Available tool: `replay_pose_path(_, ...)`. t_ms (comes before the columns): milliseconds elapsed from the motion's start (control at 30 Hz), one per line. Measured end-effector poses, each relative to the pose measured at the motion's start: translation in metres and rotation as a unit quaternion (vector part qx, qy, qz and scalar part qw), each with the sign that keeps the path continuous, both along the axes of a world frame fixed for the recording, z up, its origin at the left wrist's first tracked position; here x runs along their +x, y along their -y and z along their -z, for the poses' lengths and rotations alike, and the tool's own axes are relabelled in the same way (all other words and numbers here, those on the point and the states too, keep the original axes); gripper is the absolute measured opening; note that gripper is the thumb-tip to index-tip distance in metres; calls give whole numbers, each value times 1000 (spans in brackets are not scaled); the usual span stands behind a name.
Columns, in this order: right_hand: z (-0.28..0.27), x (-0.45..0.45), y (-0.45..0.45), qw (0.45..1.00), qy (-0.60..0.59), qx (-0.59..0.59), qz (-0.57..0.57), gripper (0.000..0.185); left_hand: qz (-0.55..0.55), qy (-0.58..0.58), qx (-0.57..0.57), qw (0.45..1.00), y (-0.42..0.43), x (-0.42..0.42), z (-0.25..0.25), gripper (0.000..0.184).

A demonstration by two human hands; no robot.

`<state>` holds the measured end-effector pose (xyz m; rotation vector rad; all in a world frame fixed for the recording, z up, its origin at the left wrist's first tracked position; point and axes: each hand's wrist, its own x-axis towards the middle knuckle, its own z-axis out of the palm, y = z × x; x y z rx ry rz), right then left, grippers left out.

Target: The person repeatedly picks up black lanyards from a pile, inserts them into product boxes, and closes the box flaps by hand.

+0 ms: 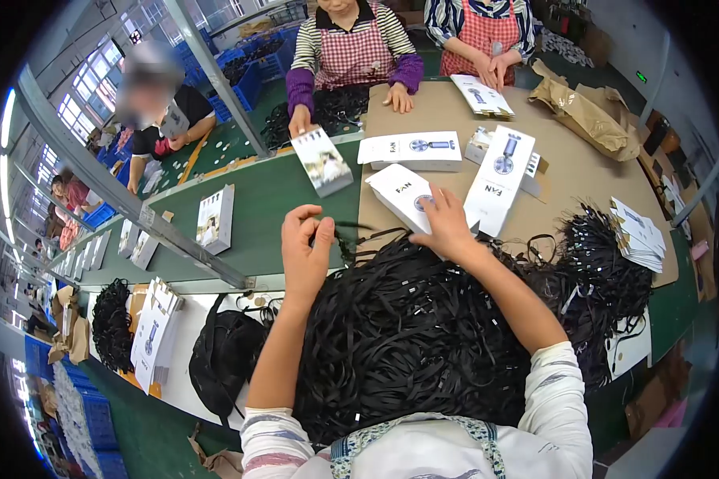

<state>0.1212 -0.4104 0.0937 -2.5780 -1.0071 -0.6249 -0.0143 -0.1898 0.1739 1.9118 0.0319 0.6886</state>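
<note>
My right hand lies with spread fingers on the lower end of a white fan box. To its left, my left hand is raised with curled fingers beside the black cords; a thin black strap runs near its fingertips, and whether the hand holds it cannot be made out. A large heap of black straps fills the space between my forearms. Another white fan box leans at the right of my right hand, and one more fan box lies just beyond.
Across the table a co-worker's hand touches a box. Another person's hands rest on flat cartons. Boxes stand on the green belt. A metal post slants at left. Brown paper lies at back right.
</note>
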Motion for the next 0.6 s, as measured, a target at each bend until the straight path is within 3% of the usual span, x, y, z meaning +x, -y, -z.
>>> replay_pose_path(33, 0, 4, -1, 987, -130, -81, 39, 85, -43, 37, 113, 992, -2, -1, 2, 28)
replay_pose_path(67, -2, 11, 1, 988, -127, -78, 41, 85, -87, 74, 222, 968, -3, -1, 3, 27)
replay_pose_path(100, -4, 20, 3, 972, -202, -91, 80, 89, -52, 49, 103, 992, -1, -3, 5, 30)
replay_pose_path(133, -10, 24, 5, 947, -278, -105, 119, 94, -50, 47, 102, 992, -4, -2, 6, 30)
replay_pose_path(167, -20, 27, 8, 932, -303, -150, 131, 103, -3, 5, -80, 997, -8, -1, 8, 29)
replay_pose_path(233, -21, 43, 20, 925, -342, -131, 104, 103, 59, -11, -384, 921, -6, -1, 0, 29)
replay_pose_path(267, -19, 52, 28, 915, -381, -113, 75, 102, 59, -9, -385, 921, -4, -3, -5, 29)
replay_pose_path(333, -17, 65, 46, 928, -358, -98, 33, 94, 4, -21, -503, 864, -2, -3, -14, 33)
replay_pose_path(400, -34, 59, 58, 815, -552, 160, -74, 82, 16, -25, -536, 844, -5, -5, -21, 33)
replay_pose_path(433, -65, 38, 59, 773, -595, 204, -88, 71, 36, -26, -529, 848, -6, -6, -24, 34)
replay_pose_path(600, -42, 7, 74, 576, -719, 344, -179, 78, 79, 14, -520, 850, -2, -10, -54, 35)
